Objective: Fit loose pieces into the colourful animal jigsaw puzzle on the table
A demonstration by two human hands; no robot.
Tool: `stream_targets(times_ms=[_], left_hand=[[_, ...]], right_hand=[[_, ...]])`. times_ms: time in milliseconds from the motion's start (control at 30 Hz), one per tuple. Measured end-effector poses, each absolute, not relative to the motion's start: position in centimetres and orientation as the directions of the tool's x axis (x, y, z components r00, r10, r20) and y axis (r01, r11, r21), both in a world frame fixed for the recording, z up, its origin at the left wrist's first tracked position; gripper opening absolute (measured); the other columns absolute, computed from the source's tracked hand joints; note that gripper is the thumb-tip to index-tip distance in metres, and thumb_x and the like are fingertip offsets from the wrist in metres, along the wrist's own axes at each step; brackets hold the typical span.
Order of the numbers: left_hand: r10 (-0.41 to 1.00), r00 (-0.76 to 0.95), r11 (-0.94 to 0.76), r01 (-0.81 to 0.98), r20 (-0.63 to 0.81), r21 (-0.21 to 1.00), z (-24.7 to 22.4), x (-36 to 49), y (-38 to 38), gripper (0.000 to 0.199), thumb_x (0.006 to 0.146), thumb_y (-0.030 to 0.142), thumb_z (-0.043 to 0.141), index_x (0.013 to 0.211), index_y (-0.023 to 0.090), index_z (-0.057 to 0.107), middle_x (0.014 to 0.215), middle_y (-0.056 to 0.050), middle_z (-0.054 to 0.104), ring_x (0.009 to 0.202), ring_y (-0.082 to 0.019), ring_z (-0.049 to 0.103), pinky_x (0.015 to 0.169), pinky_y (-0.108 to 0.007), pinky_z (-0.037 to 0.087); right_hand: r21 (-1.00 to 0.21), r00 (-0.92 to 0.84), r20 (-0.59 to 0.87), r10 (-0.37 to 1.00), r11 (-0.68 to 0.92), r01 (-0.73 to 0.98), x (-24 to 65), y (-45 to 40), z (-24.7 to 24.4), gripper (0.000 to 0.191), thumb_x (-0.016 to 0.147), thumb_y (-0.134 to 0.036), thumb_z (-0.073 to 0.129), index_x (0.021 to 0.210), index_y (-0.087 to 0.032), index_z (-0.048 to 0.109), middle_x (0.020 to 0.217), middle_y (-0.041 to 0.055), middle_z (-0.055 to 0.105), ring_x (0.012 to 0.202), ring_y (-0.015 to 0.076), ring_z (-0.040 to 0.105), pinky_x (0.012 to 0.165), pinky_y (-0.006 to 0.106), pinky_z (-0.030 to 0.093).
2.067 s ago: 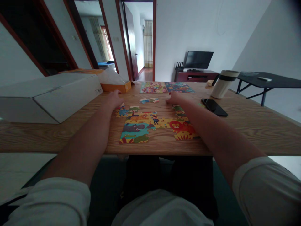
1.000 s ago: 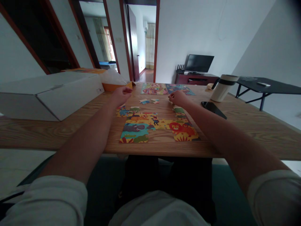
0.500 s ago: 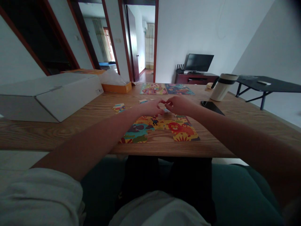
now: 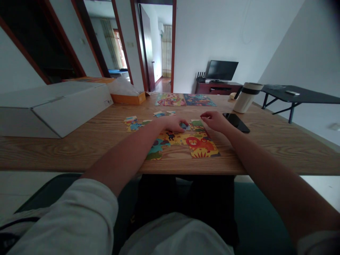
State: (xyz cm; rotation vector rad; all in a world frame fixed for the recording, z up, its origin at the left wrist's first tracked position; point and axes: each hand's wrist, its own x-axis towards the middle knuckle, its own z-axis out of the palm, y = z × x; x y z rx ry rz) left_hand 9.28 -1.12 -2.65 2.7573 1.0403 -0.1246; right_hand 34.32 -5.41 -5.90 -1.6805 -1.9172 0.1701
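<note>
a partly joined jigsaw puzzle (image 4: 192, 143) lies flat on the wooden bench (image 4: 79, 150), showing a red lion on yellow and a blue hippo on teal, the hippo partly hidden by the left forearm. a small blue piece (image 4: 185, 125) sits at its upper edge, just beside the left fingers (image 4: 179, 126). a green-and-yellow piece (image 4: 197, 124) lies near the right side. a multicoloured cluster of pieces (image 4: 134, 124) sits to the left, and two small pale pieces (image 4: 159, 114) lie farther up the bench.
</note>
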Motion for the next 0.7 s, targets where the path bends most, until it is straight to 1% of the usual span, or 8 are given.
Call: stream_targets(times_ms=[133, 300, 367, 433, 500, 600, 633, 700], left_hand=[[0.638, 0.767, -0.756, 0.641, -0.069, 0.13, -3.5, 8.8, -1.3, 0.056, 0.088, 0.044, 0.061, 0.141, 0.025, 0.058, 0.128, -0.006, 0.069, 0.108, -0.022, 0.065, 0.095, -0.028, 0.045], [0.624, 0.782, -0.777, 0.621, -0.01, 0.101, -3.6, 8.7, -1.4, 0.06, 0.089, 0.041, 0.061, 0.146, 0.025, 0.052, 0.125, -0.007, 0.07, 0.109, -0.023, 0.065, 0.094, -0.03, 0.045], [0.632, 0.774, -0.774, 0.628, 0.037, 0.078, -3.6, 8.9, -1.5, 0.06, 0.092, 0.04, 0.058, 0.15, 0.024, 0.048, 0.126, -0.009, 0.07, 0.11, -0.025, 0.064, 0.095, -0.032, 0.045], [0.657, 0.746, -0.753, 0.656, 0.109, 0.047, -3.6, 9.0, -1.6, 0.056, 0.096, 0.034, 0.051, 0.151, 0.023, 0.047, 0.126, -0.011, 0.069, 0.111, -0.026, 0.065, 0.095, -0.035, 0.045], [0.676, 0.716, -0.732, 0.681, 0.175, 0.041, -3.6, 9.1, -1.7, 0.052, 0.095, 0.026, 0.049, 0.146, 0.023, 0.053, 0.124, -0.011, 0.07, 0.109, -0.027, 0.065, 0.095, -0.036, 0.046], [0.662, 0.726, -0.749, 0.65, 0.187, 0.126, -3.8, 9.0, -1.6, 0.042, 0.088, 0.017, 0.052, 0.127, 0.023, 0.068, 0.114, -0.008, 0.074, 0.103, -0.024, 0.067, 0.092, -0.033, 0.048], [0.644, 0.745, -0.765, 0.62, 0.175, 0.174, -3.9, 9.0, -1.5, 0.04, 0.086, 0.014, 0.052, 0.12, 0.023, 0.072, 0.115, -0.006, 0.074, 0.102, -0.022, 0.067, 0.092, -0.032, 0.049], [0.603, 0.784, -0.79, 0.559, 0.148, 0.252, -4.0, 9.0, -1.5, 0.042, 0.082, 0.009, 0.051, 0.112, 0.024, 0.076, 0.124, -0.003, 0.071, 0.106, -0.019, 0.067, 0.095, -0.029, 0.048]], right_hand=[[-0.399, -0.089, 0.283, 0.955, 0.202, 0.895, 33.2, -5.9, -6.0, 0.026, 0.09, -0.021, 0.058, 0.109, -0.017, 0.076, 0.105, 0.0091, 0.077, 0.09, 0.0208, 0.07, 0.084, 0.03, 0.052], [-0.408, -0.137, 0.245, 0.96, 0.23, 0.884, 33.1, -5.7, -6.5, 0.028, 0.091, -0.025, 0.057, 0.111, -0.018, 0.075, 0.104, 0.0083, 0.077, 0.087, 0.0205, 0.07, 0.079, 0.029, 0.052], [-0.405, -0.144, 0.242, 0.959, 0.235, 0.883, 33.2, -5.8, -6.5, 0.027, 0.091, -0.025, 0.057, 0.11, -0.018, 0.075, 0.104, 0.0077, 0.077, 0.087, 0.0202, 0.07, 0.078, 0.028, 0.052], [-0.4, -0.148, 0.251, 0.957, 0.241, 0.884, 33.2, -5.9, -6.4, 0.026, 0.092, -0.024, 0.057, 0.109, -0.018, 0.075, 0.104, 0.0077, 0.077, 0.088, 0.0199, 0.07, 0.078, 0.028, 0.052], [-0.394, -0.156, 0.257, 0.954, 0.251, 0.884, 33.2, -5.9, -6.3, 0.026, 0.092, -0.024, 0.057, 0.109, -0.017, 0.075, 0.104, 0.0083, 0.077, 0.088, 0.0201, 0.07, 0.078, 0.028, 0.051], [-0.4, -0.167, 0.246, 0.955, 0.257, 0.88, 33.3, -5.8, -6.3, 0.027, 0.092, -0.024, 0.057, 0.11, -0.017, 0.075, 0.106, 0.0087, 0.077, 0.09, 0.0204, 0.069, 0.08, 0.028, 0.052], [-0.406, -0.17, 0.24, 0.956, 0.258, 0.877, 33.4, -5.7, -6.4, 0.027, 0.092, -0.024, 0.057, 0.111, -0.018, 0.075, 0.108, 0.0085, 0.076, 0.09, 0.0205, 0.07, 0.081, 0.029, 0.052], [-0.416, -0.177, 0.231, 0.957, 0.261, 0.871, 33.5, -5.5, -6.5, 0.027, 0.092, -0.025, 0.057, 0.112, -0.019, 0.074, 0.11, 0.008, 0.076, 0.092, 0.0207, 0.07, 0.082, 0.029, 0.052]])
